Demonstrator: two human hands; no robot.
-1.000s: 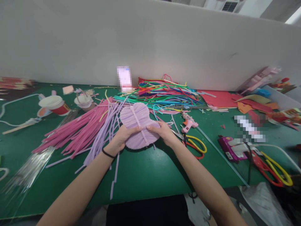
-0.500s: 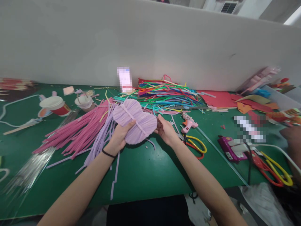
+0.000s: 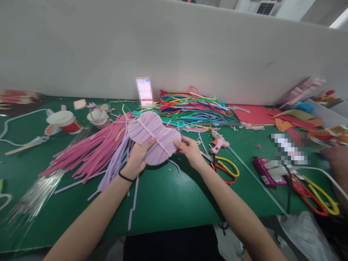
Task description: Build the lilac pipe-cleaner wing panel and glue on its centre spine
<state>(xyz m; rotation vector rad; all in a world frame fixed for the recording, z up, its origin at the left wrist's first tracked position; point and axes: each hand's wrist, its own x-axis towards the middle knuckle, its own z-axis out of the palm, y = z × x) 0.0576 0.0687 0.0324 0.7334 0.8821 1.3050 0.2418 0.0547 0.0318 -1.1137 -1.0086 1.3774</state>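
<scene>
A lilac heart made of pipe cleaners [image 3: 146, 132], with a strip running across its face, is held up above the table. My left hand [image 3: 139, 156] grips its lower left side, thumb on the face and fingers behind it. At the right edge of the heart, my right hand [image 3: 189, 148] pinches the rim between thumb and fingers; the fingertips behind are hidden. Loose lilac pipe cleaners [image 3: 115, 165] lie under and left of my left hand, beside a bundle of pink pipe cleaners [image 3: 89, 152].
On the green table [image 3: 174, 203] lie a pink glue gun [image 3: 218, 142], scissors [image 3: 224, 166], a purple power strip [image 3: 265, 172] and more scissors [image 3: 312, 194]. Mixed pipe cleaners [image 3: 190, 108] are heaped by the grey partition [image 3: 174, 50]. Cups [image 3: 65, 121] stand left; another person's arm [image 3: 335, 165] shows right.
My right hand has closed from loose fingers beside the heart to a pinch on its right edge. The heart has shifted slightly left and up.
</scene>
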